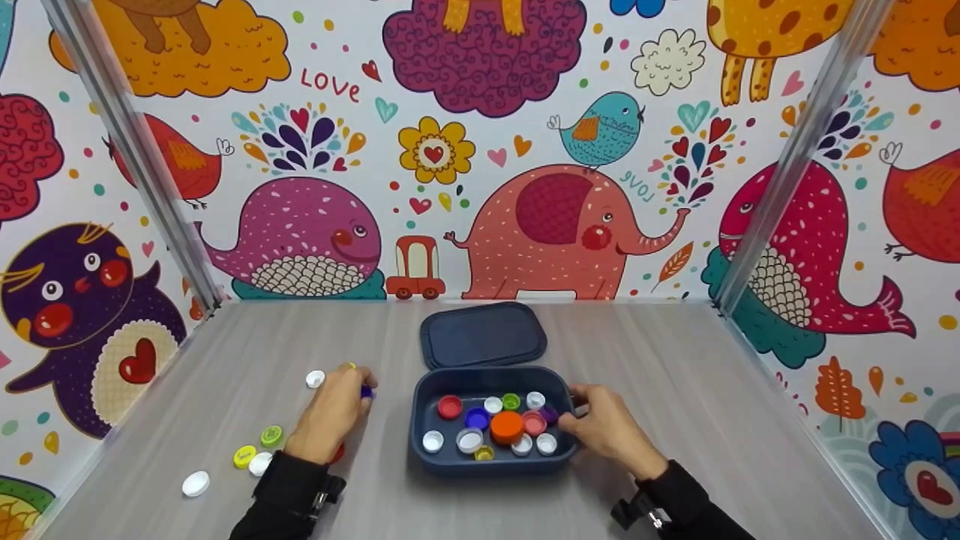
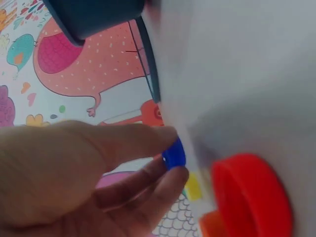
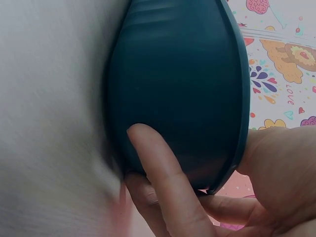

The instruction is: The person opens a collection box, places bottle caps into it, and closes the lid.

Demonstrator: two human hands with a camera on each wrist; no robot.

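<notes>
Between its thumb and fingertips my left hand (image 1: pixel 334 411) pinches a small blue bottle cap (image 2: pixel 175 154), just above the table left of the box. My right hand (image 1: pixel 611 427) grips the right end of a dark blue plastic box (image 1: pixel 491 466); in the right wrist view its fingers (image 3: pixel 170 182) press the outer wall (image 3: pixel 177 94). Inside the box lie several caps, among them a large orange cap (image 1: pixel 507 427), a red cap (image 1: pixel 450 407) and a white cap (image 1: pixel 433 441). A red cap (image 2: pixel 254 197) on the table is mostly hidden under the left wrist in the head view.
Behind the box lies its dark blue lid (image 1: pixel 484 335). Left on the table are a green cap (image 1: pixel 271 436), a yellow cap (image 1: pixel 244 457) and several white ones, including a white cap (image 1: pixel 196 484) nearest the left wall. Printed panels (image 1: pixel 442 225) enclose the table.
</notes>
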